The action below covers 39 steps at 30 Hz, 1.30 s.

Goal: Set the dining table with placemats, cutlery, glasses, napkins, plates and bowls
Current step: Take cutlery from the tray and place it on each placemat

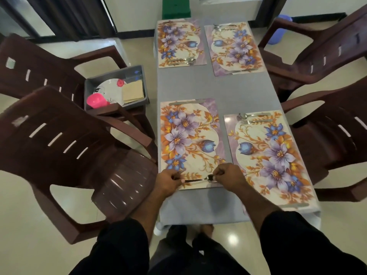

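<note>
You were on the cutlery step at the near-left floral placemat [190, 143], the landmark for this report. Your left hand [168, 180] had its fingers curled round a steel fork [181, 172], tines pointing away from you. Your right hand [228, 175] pinched the bowl end of a steel spoon [200, 180], which lay along the mat's near edge. Both grips were closed on their pieces.

Judgement: cutlery placement was nearly complete. The three other floral mats, one just right of the landmark [268, 153] and two beyond it [180, 43] [236, 47], already carried cutlery. The next move called for laying fork and spoon parallel, then releasing both.

The grey rectangular surface [218, 86] bore no plates, bowls, glasses or napkins. Those waited left of the landmark, in a grey plastic tub [117, 73] on a brown plastic chair [59, 139]: a white floral plate [111, 89], a pink plastic bowl [96, 100], folded beige napkins [133, 91]. More brown chairs stood beyond the right-hand mats [327, 135], and a green stool [175, 7] at the far end.
</note>
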Each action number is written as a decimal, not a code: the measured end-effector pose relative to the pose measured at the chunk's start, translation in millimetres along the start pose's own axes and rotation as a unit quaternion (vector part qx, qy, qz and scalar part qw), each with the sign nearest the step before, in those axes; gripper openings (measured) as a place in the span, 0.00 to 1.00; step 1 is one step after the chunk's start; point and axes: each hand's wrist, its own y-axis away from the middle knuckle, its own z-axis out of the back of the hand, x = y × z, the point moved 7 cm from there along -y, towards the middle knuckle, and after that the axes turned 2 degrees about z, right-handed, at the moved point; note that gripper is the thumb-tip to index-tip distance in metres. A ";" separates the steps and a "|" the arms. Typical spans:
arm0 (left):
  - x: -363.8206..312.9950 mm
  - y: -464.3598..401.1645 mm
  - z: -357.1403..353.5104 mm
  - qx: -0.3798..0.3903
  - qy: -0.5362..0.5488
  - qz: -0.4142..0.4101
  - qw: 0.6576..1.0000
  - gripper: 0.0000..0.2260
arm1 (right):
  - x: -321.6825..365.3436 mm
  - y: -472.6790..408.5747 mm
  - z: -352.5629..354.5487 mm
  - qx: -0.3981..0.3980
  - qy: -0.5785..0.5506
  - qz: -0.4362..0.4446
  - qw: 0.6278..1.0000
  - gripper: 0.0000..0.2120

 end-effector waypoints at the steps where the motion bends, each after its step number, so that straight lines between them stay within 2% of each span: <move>1: 0.8 0.8 -3.0 -0.018 -0.052 -0.010 0.998 0.07 | -2.7 -0.1 -1.7 -0.001 0.008 0.004 1.000 0.04; 4: -0.9 6.5 -10.3 -0.050 -0.103 -0.019 0.993 0.10 | -12.7 1.1 -7.1 -0.007 0.009 0.013 1.000 0.05; 8: 2.8 9.7 -15.5 -0.082 -0.115 -0.027 0.990 0.06 | -18.9 1.6 -6.0 -0.012 -0.014 0.017 1.000 0.04; 18: 1.7 15.3 -10.2 -0.106 -0.025 0.016 0.994 0.07 | -21.6 1.0 -1.3 0.000 -0.031 0.033 0.999 0.05; 21: 3.5 20.8 0.2 -0.127 0.037 0.052 0.990 0.09 | -24.3 4.6 12.4 -0.033 -0.064 0.031 0.997 0.05; 25: -10.9 32.0 4.7 -0.038 0.126 0.046 0.990 0.10 | -15.4 1.1 34.7 -0.074 -0.127 0.025 0.989 0.02; 29: -54.2 51.8 1.0 0.063 0.112 0.006 0.992 0.07 | 29.5 -5.1 31.0 0.012 -0.190 0.098 0.977 0.06; 32: -77.3 48.9 -4.8 0.098 0.077 -0.010 0.992 0.07 | 56.0 -7.2 23.0 0.072 -0.151 0.135 0.977 0.08; 36: -92.8 42.7 -9.1 0.104 0.042 -0.033 0.993 0.06 | 58.4 -12.8 20.4 0.058 -0.084 0.129 0.986 0.06; 39: -86.3 30.4 -0.5 0.038 -0.046 -0.072 0.996 0.04 | 44.1 -20.9 27.6 0.010 -0.094 0.098 0.991 0.06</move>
